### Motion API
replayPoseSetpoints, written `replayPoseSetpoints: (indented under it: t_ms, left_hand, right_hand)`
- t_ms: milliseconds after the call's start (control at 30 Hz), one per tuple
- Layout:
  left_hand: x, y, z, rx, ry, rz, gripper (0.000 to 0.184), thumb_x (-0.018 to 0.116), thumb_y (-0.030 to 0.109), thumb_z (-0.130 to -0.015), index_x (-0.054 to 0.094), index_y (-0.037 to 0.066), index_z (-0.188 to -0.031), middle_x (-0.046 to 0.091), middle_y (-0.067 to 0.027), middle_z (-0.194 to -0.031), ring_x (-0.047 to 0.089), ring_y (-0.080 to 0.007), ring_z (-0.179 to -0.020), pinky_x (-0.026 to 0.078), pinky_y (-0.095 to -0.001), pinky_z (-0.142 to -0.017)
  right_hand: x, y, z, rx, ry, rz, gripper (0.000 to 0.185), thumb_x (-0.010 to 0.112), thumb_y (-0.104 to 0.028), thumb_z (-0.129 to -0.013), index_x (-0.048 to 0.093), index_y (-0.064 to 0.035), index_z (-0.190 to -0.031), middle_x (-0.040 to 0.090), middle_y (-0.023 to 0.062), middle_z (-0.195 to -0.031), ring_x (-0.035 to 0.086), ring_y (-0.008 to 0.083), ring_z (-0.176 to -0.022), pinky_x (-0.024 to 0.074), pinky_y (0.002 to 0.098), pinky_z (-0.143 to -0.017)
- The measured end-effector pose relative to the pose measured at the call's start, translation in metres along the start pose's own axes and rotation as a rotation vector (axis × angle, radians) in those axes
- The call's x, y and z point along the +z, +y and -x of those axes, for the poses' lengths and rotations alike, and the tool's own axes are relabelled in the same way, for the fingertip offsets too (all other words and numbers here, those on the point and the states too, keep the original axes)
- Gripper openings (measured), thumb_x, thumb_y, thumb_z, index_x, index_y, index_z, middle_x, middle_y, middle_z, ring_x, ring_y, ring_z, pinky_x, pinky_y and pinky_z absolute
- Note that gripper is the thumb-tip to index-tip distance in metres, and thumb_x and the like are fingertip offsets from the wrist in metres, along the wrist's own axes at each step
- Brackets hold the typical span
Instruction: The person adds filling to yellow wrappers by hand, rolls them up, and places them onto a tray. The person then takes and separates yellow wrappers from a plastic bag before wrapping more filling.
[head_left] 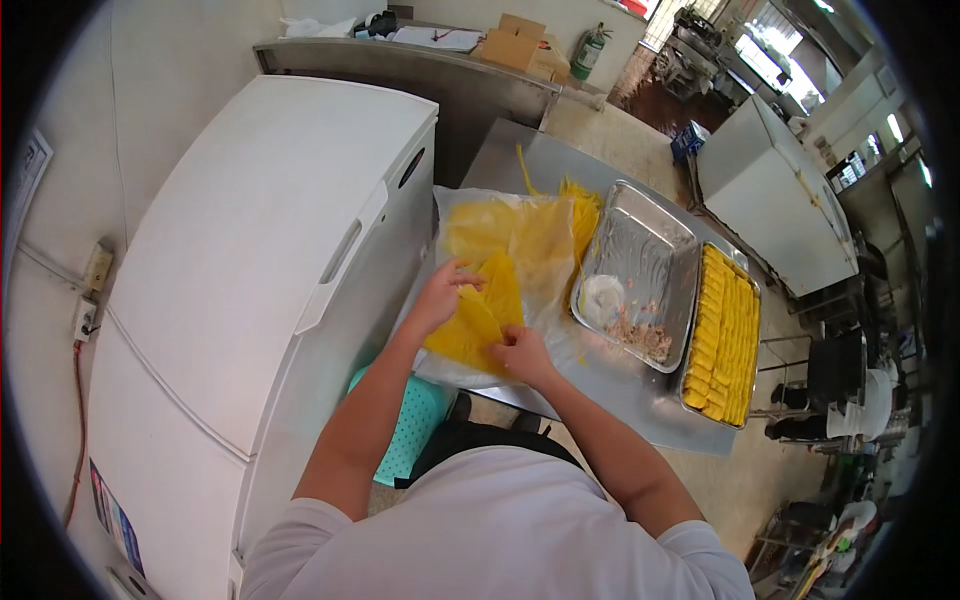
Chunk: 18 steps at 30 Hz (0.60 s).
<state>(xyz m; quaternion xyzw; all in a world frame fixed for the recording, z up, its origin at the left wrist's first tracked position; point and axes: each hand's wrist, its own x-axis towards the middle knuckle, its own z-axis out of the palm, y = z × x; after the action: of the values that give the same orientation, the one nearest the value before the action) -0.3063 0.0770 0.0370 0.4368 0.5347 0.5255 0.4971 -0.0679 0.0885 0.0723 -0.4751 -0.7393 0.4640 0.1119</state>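
Note:
Thin yellow sheets, which look like wrappers (470, 335), lie on clear plastic (560, 235) spread over the metal table. My left hand (440, 298) is over the left side of the sheets, its fingers stretched out and apart. At their lower right edge, my right hand (522, 355) is closed with thumb and fingers pinching a yellow wrapper. To the right, a deep metal pan (648, 222) holds a remnant of pinkish-brown filling (645, 338) and a whitish round thing (603, 297). Beyond that pan, a tray (685, 398) is filled with rows of yellow rolls (722, 335).
A large white chest freezer (270, 200) borders the table on the left. Below the table's near edge is a turquoise basket (405, 425). Another white freezer (775, 200) stands at the far right. A fire extinguisher (590, 52) and cardboard boxes (515, 45) are at the back.

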Motion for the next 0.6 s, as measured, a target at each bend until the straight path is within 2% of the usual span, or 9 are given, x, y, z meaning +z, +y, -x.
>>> replayPoseSetpoints:
  t_ms: [33, 100, 133, 200, 233, 333, 433, 467, 600]
  left_hand:
    - [-0.002, -0.012, -0.008, -0.127, -0.031, 0.127, 0.053, 0.050, 0.005, -0.104, 0.047, 0.001, -0.157, 0.071, -0.0181, -0.140, 0.066, -0.0251, -0.129, 0.048, -0.0355, -0.108]
    - [-0.003, -0.020, -0.021, -0.379, -0.094, 0.381, 0.053, 0.050, 0.026, -0.112, 0.044, 0.000, -0.159, 0.072, -0.0183, -0.140, 0.067, -0.0241, -0.123, 0.046, -0.0375, -0.110]
    - [-0.001, -0.017, -0.022, -0.411, -0.132, 0.372, 0.053, 0.043, 0.029, -0.114, 0.045, 0.001, -0.159, 0.071, -0.0185, -0.141, 0.066, -0.0255, -0.127, 0.045, -0.0376, -0.113]
    - [0.002, -0.008, -0.022, -0.482, -0.207, 0.353, 0.056, 0.029, 0.037, -0.118, 0.045, 0.002, -0.159, 0.070, -0.0189, -0.143, 0.064, -0.0283, -0.135, 0.042, -0.0379, -0.118]
    - [0.003, -0.005, -0.025, -0.502, -0.226, 0.347, 0.058, 0.029, 0.039, -0.118, 0.046, 0.001, -0.158, 0.069, -0.0191, -0.144, 0.064, -0.0288, -0.135, 0.041, -0.0386, -0.119]
    - [0.007, 0.000, -0.027, -0.540, -0.254, 0.296, 0.062, 0.031, 0.046, -0.118, 0.048, 0.000, -0.156, 0.068, -0.0198, -0.146, 0.064, -0.0296, -0.135, 0.042, -0.0405, -0.119]
    - [0.013, -0.001, -0.023, -0.485, -0.225, 0.156, 0.061, 0.037, 0.046, -0.117, 0.049, 0.000, -0.155, 0.068, -0.0200, -0.145, 0.065, -0.0292, -0.133, 0.044, -0.0404, -0.117]
    - [0.011, -0.001, -0.023, -0.445, -0.216, 0.099, 0.060, 0.042, 0.044, -0.116, 0.049, -0.001, -0.156, 0.069, -0.0199, -0.143, 0.066, -0.0286, -0.132, 0.046, -0.0395, -0.116]
    - [0.046, 0.013, -0.016, -0.168, -0.023, -0.284, 0.048, 0.060, 0.030, -0.112, 0.057, -0.001, -0.149, 0.074, -0.0166, -0.134, 0.070, -0.0262, -0.123, 0.051, -0.0371, -0.108]
  right_hand:
    - [-0.001, -0.002, 0.001, -0.005, -0.028, 0.139, 0.013, 0.073, -0.012, -0.087, 0.072, 0.0006, -0.091, 0.069, 0.0149, -0.090, 0.066, 0.0334, -0.073, 0.0536, 0.0447, -0.066]
    - [0.006, 0.003, 0.005, -0.409, 0.183, 0.236, 0.012, 0.073, -0.013, -0.087, 0.072, -0.0012, -0.089, 0.068, 0.0181, -0.090, 0.066, 0.0393, -0.077, 0.0539, 0.0494, -0.069]
    - [0.009, 0.007, 0.008, -0.605, 0.289, 0.282, 0.011, 0.072, -0.013, -0.088, 0.073, -0.0021, -0.088, 0.068, 0.0198, -0.090, 0.066, 0.0423, -0.078, 0.0540, 0.0518, -0.070]
    - [0.005, 0.008, 0.019, -0.764, 0.140, 0.250, 0.009, 0.072, -0.012, -0.088, 0.073, -0.0032, -0.089, 0.067, 0.0183, -0.087, 0.066, 0.0403, -0.079, 0.0542, 0.0527, -0.070]
    - [0.000, 0.001, 0.028, -0.840, 0.066, 0.231, 0.008, 0.072, -0.011, -0.088, 0.073, -0.0038, -0.089, 0.067, 0.0176, -0.086, 0.066, 0.0394, -0.079, 0.0543, 0.0532, -0.070]
    - [-0.021, -0.019, 0.073, -0.773, -0.170, 0.051, 0.006, 0.073, -0.009, -0.090, 0.075, -0.0047, -0.094, 0.070, 0.0178, -0.087, 0.068, 0.0387, -0.078, 0.0566, 0.0473, -0.071]
    - [-0.053, -0.011, 0.102, -0.549, -0.118, -0.222, 0.011, 0.074, -0.007, -0.093, 0.077, -0.0055, -0.104, 0.075, 0.0185, -0.093, 0.073, 0.0326, -0.081, 0.0586, 0.0410, -0.073]
    - [-0.066, 0.000, 0.106, -0.338, -0.125, -0.313, 0.013, 0.072, -0.007, -0.098, 0.078, -0.0046, -0.110, 0.079, 0.0148, -0.096, 0.077, 0.0254, -0.085, 0.0597, 0.0372, -0.075]
    - [-0.107, 0.081, 0.115, 0.164, 0.091, -0.739, 0.016, 0.068, -0.005, -0.100, 0.076, -0.0019, -0.114, 0.079, 0.0098, -0.103, 0.076, 0.0238, -0.087, 0.0620, 0.0383, -0.078]
